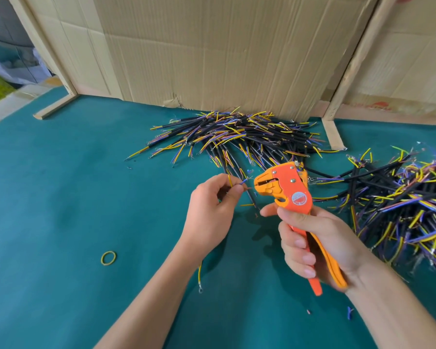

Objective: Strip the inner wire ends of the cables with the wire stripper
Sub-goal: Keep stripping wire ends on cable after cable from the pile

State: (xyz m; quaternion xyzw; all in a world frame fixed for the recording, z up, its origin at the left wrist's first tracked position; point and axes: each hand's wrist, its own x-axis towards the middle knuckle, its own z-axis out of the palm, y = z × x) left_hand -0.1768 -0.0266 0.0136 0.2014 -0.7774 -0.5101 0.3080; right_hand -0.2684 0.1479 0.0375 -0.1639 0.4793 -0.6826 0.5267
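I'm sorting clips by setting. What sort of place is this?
Probably a small hand-assembly workbench for cable work: a green mat walled by cardboard, two cable heaps, and a wire stripper in the right hand.

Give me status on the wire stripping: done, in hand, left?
Done: unclear; neither pile can be judged stripped from here. In hand: left hand pinches one cable's inner wires, right hand grips the wire stripper, jaws just short of the wires. Left: likely much of the back pile and right pile.
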